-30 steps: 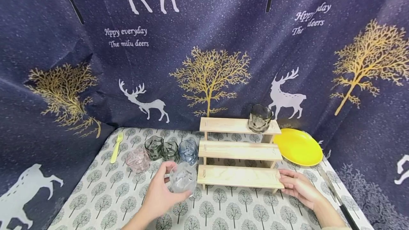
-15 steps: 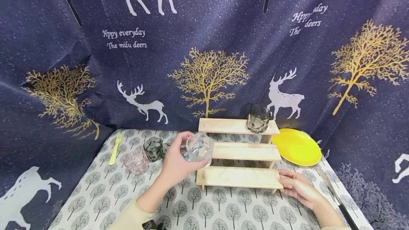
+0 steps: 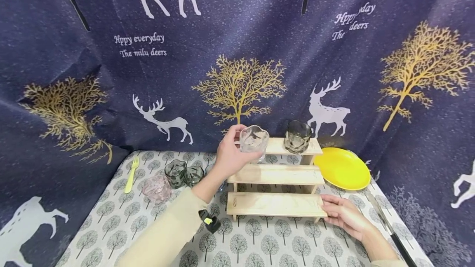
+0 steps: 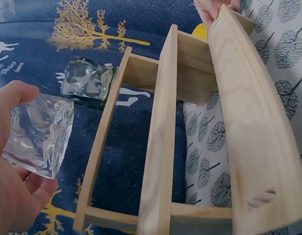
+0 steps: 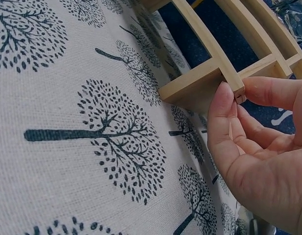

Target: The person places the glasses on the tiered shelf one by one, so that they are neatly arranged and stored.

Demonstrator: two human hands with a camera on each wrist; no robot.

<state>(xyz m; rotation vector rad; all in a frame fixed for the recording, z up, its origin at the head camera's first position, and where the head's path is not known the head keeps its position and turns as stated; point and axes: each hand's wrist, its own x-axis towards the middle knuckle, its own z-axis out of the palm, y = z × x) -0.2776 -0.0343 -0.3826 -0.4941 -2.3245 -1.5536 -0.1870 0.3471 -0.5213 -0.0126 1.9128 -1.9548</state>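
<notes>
My left hand [image 3: 231,155] grips a clear glass [image 3: 254,140] with thumb and fingers around its side. In the head view this glass overlaps the left part of the top step of a three-tier wooden shelf [image 3: 274,204]; the left wrist view shows it held apart from the top board. A smoky grey glass [image 3: 298,137] stands on the right end of that step. At the lowest step's right end, my right hand [image 3: 346,216] pinches the board, thumb and index finger [image 5: 268,90] on opposite faces of its corner.
Left on the tree-print cloth are two dark glasses [image 3: 175,174], a pink glass [image 3: 156,188] and a yellow fork [image 3: 131,175]. My left arm mostly covers a blue glass. On the right lie a yellow plate [image 3: 342,168] and a black-handled knife [image 3: 402,248].
My left hand has carried the clear glass up and to the right, from above the cloth to the top step's height. The right hand has kept its hold on the lowest board.
</notes>
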